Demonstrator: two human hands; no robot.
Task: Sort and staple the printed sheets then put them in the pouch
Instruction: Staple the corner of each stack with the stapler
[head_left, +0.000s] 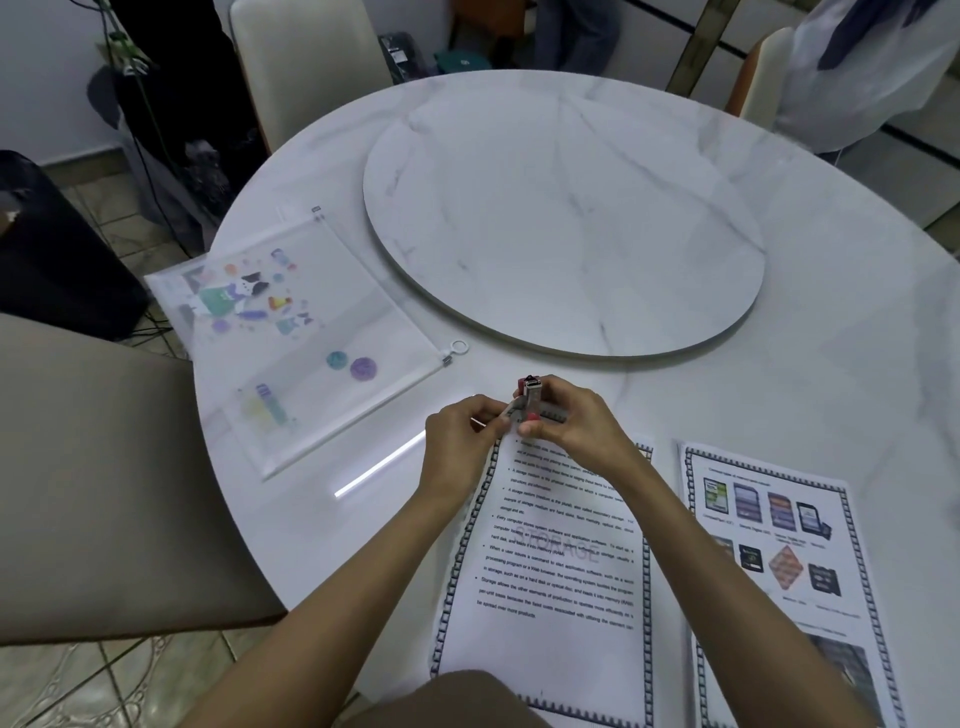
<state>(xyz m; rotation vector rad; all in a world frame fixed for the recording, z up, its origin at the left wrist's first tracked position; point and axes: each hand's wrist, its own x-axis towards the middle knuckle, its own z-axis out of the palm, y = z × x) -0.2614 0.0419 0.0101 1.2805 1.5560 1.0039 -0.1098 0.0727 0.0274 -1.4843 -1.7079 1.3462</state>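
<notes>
Right hand (569, 423): grips the stapler (530, 394).
Left hand (460, 439): pinches the sheets (550, 571) at their corner, just beside it.
Risk: loose pinch, pages shift, staple lands crooked.

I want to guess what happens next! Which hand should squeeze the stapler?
Probably the right hand: its fingers curl round the stapler at the top corner of the sheets, while the left hand pinches that corner steady.
</notes>
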